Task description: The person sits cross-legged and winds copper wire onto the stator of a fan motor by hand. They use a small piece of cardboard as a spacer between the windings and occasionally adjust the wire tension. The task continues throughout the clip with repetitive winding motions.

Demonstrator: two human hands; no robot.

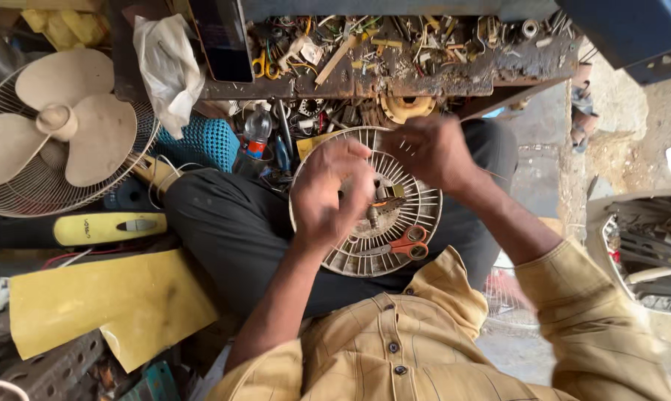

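Left hand [326,194] curled, fingers pinching small metal part at hub of round fan grille [425,212] on lap. Right hand [433,152] blurred, grip indiscernible. Orange-handled scissors [404,246] on grille.

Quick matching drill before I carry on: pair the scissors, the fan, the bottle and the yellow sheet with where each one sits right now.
Things:
1. scissors
2. fan
3. bottle
4. yellow sheet

Places:
A. lower left, beside the knee
B. on the grille in the lap
C. upright just under the bench
D. far left, blades facing up

Pairs: 1-B, 2-D, 3-C, 4-A
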